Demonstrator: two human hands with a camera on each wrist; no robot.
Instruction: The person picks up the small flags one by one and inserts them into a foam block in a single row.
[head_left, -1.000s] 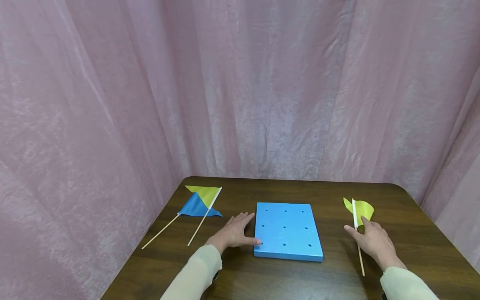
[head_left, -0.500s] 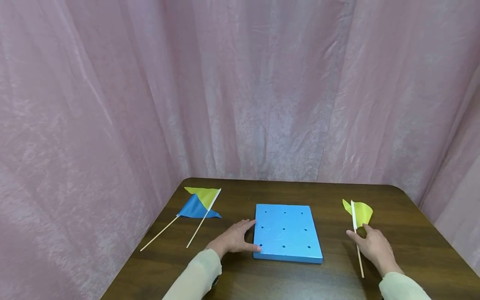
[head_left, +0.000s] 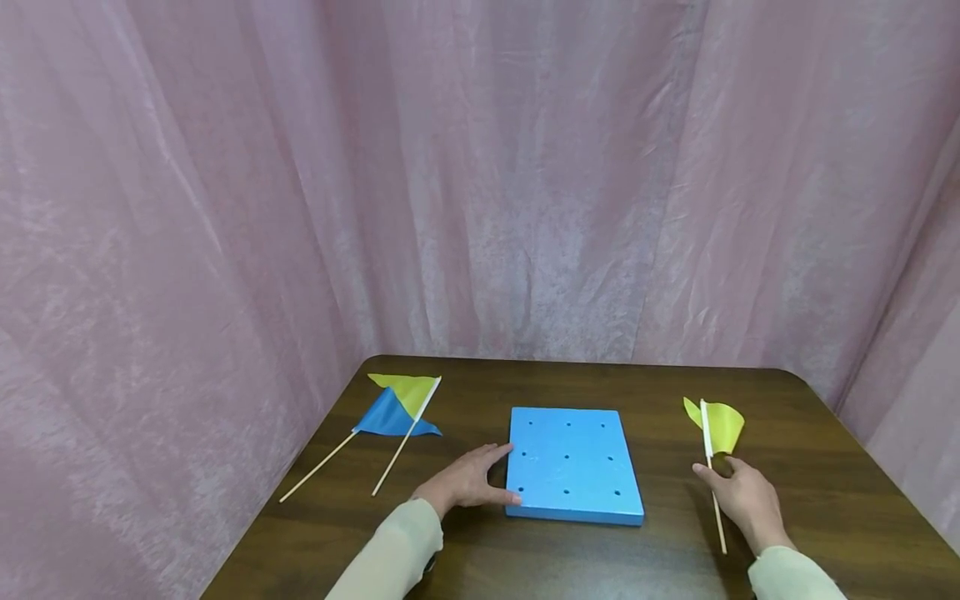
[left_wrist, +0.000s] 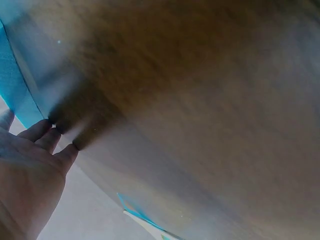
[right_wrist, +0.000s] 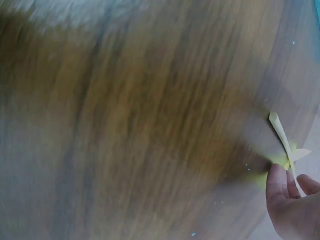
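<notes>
A blue board [head_left: 566,462] with several small holes in rows lies on the table. My left hand [head_left: 467,479] is spread at its left side, the thumb over the near left corner and a fingertip at the left edge. The left wrist view shows that hand's fingers [left_wrist: 37,131] extended near the board's side. On the right lies a yellow flag [head_left: 725,427] on a thin wooden stick [head_left: 718,521] with a white sleeve. My right hand [head_left: 746,500] is over the stick, thumb and fingers apart on either side of it. In the right wrist view, the stick [right_wrist: 280,132] passes between them.
On the left of the brown wooden table [head_left: 480,554], a blue pennant flag [head_left: 386,414] and a second yellow flag [head_left: 408,390] lie with their sticks overlapping. A pink curtain [head_left: 495,183] hangs behind the table.
My right hand has drawn back slightly from the yellow cloth down along the stick. My left hand's fingers have come down slightly beside the board. The flags and board lie as before.
</notes>
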